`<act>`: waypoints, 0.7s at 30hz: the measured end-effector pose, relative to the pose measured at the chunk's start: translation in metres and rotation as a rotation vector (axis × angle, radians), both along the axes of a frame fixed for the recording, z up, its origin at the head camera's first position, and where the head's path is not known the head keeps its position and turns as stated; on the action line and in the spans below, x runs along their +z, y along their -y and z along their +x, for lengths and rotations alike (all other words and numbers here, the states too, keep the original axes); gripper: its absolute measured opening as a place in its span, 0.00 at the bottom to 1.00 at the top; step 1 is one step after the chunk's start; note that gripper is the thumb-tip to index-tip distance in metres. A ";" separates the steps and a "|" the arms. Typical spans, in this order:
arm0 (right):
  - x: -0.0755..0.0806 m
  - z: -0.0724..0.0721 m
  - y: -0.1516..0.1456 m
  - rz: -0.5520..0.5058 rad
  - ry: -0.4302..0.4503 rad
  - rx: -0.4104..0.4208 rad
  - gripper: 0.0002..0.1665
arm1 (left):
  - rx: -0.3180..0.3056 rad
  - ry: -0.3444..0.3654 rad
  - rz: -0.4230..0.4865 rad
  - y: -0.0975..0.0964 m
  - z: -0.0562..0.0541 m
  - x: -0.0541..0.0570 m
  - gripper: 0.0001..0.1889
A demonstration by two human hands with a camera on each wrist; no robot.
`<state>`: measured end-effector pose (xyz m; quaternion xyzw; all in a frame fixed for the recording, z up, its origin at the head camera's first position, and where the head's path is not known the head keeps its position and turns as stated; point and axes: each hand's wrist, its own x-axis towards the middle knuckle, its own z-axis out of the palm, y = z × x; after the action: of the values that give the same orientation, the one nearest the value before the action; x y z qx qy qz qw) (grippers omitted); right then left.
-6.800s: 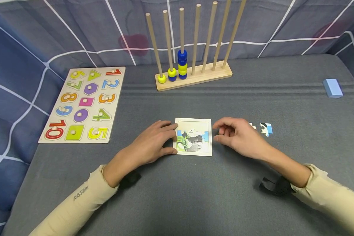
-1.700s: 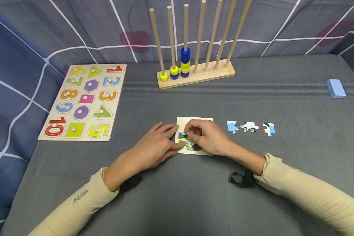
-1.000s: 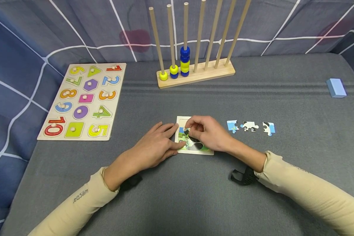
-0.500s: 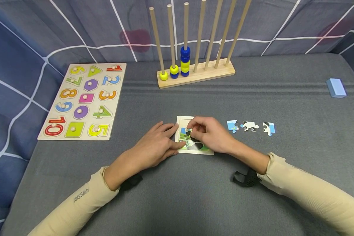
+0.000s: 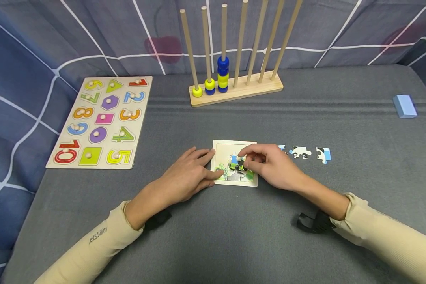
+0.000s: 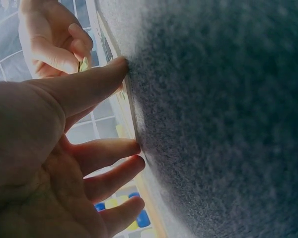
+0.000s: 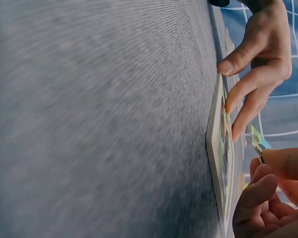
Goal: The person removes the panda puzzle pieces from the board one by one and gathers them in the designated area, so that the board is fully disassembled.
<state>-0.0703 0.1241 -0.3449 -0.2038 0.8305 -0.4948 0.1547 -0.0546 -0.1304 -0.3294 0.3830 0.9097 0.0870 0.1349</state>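
Note:
A small square wooden puzzle tray (image 5: 221,149) lies on the grey cloth in front of the person. Several panda-picture pieces sit along its lower part, while bare wood shows above. My right hand (image 5: 275,165) pinches a blue, green and black puzzle piece (image 5: 235,161) between thumb and forefinger over the tray. In the right wrist view, the piece (image 7: 256,137) is raised and tilted above the tray (image 7: 214,136). Fingers extended, my left hand (image 5: 181,173) rests at the tray's left edge; one finger lies on the lower-left picture. The left wrist view shows its thumb and fingertips along the rim.
Right of the tray lie a panda-face piece (image 5: 300,152), a black-white-blue piece (image 5: 323,154), and a blue piece (image 5: 282,147) partly behind my right hand. A peg stand (image 5: 236,92) with beads, a number board (image 5: 99,122) and a light-blue block (image 5: 405,106) stand farther off.
The right hand has lifted the pinched puzzle piece off the tray's left side and carried it rightward, baring wood there. It now partly covers the nearest loose piece. The left hand stays put.

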 end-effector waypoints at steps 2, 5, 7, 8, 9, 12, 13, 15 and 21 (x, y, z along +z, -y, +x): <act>0.000 0.002 -0.006 -0.016 0.005 -0.008 0.10 | 0.001 0.002 -0.001 0.000 0.000 0.000 0.20; 0.000 0.004 -0.015 -0.042 0.009 -0.027 0.09 | 0.000 0.002 0.000 0.000 0.001 0.000 0.20; 0.001 0.006 -0.021 -0.046 0.012 -0.040 0.07 | -0.002 -0.001 0.007 0.000 0.001 0.000 0.20; 0.001 0.007 -0.024 -0.042 0.012 -0.046 0.06 | -0.003 -0.004 0.011 0.000 0.001 0.000 0.20; 0.002 0.008 -0.027 -0.032 0.008 -0.052 0.06 | -0.005 -0.007 0.015 0.001 0.001 0.000 0.20; 0.003 0.012 -0.036 -0.003 0.017 -0.069 0.05 | -0.006 -0.012 0.026 0.001 0.002 -0.001 0.20; 0.004 0.013 -0.038 0.004 0.023 -0.077 0.05 | -0.007 -0.014 0.027 0.001 0.002 -0.001 0.20; 0.005 0.016 -0.044 0.024 0.028 -0.092 0.05 | -0.009 -0.016 0.029 0.001 0.002 -0.001 0.20; 0.005 0.024 -0.060 0.051 0.011 -0.126 0.05 | -0.011 -0.020 0.034 0.002 0.002 -0.001 0.20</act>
<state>-0.0462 0.1843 -0.3396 -0.1446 0.8531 -0.4833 0.1330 -0.0528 -0.1322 -0.3305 0.3911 0.9073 0.0976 0.1197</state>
